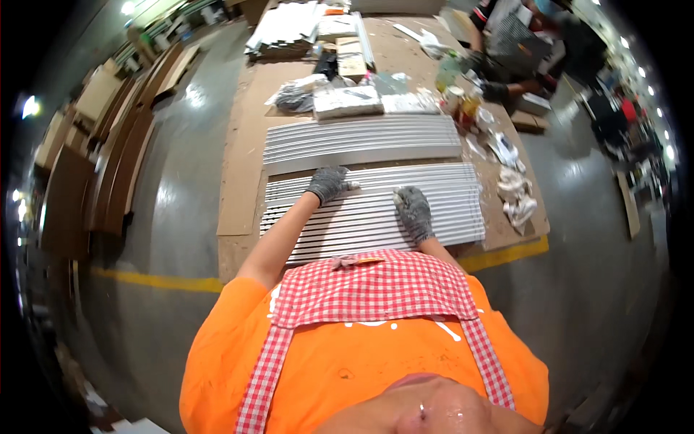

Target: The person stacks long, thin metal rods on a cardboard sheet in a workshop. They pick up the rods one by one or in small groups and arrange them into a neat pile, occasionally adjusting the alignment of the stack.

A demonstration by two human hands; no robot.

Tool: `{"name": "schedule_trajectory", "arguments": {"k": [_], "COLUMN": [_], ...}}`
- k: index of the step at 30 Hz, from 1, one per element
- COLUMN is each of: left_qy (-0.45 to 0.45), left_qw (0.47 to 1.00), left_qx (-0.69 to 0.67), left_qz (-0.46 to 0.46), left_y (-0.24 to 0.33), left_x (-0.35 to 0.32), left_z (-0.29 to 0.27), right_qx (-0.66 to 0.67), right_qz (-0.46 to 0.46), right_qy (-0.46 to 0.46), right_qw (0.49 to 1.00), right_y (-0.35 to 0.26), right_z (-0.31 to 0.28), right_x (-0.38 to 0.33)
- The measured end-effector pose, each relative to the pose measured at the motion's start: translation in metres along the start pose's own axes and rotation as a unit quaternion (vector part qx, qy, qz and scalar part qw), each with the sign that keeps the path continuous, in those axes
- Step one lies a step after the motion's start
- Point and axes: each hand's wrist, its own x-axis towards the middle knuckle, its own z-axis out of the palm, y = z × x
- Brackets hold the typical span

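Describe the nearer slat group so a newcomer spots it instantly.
On the brown worktable, two groups of pale slats lie one beyond the other. The nearer group sits by the checked apron. Unlike the farther group, it lies under the gloved right hand.

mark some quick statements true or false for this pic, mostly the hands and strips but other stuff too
1. The left hand and the right hand both wear grey gloves. True.
2. The right hand is over the farther group of pale strips. False: it is over the nearer group of pale strips.
3. The brown tabletop shows between the two groups. True.
4. The crumpled white cloths lie left of the strips. False: they lie to the right.
5. The apron is plain blue. False: it is red-and-white checked.
6. A yellow line marks the floor. True.
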Motion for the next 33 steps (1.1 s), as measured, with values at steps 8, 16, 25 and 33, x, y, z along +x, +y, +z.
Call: {"name": "schedule_trajectory", "arguments": {"k": [8,16,25,33], "left_qy": [-0.028,-0.045,-0.023,-0.026], "left_qw": [0.999,0.996,1.0,0.999], "left_qx": [0.031,-0.072,-0.001,-0.007], "left_qz": [-0.01,0.007,0.02,0.031], "left_y": [0.012,0.01,0.03,0.02], "left_x": [-0.016,0.01,0.011,-0.003], "left_z": [-0.02,-0.01,-0.047,-0.042], "right_qx": [0.002,-0.004,0.027,0.03], "right_qz": [0.02,0.034,0.096,0.049], "right_qy": [-0.041,-0.04,-0.104,-0.044], "right_qw": [0.999,0.999,0.99,0.997], "right_y": [0.007,0.008,-0.003,0.006], "right_z": [0.004,0.0,-0.015,-0.001], "right_x": [-0.007,-0.001,0.005,0.0]}}
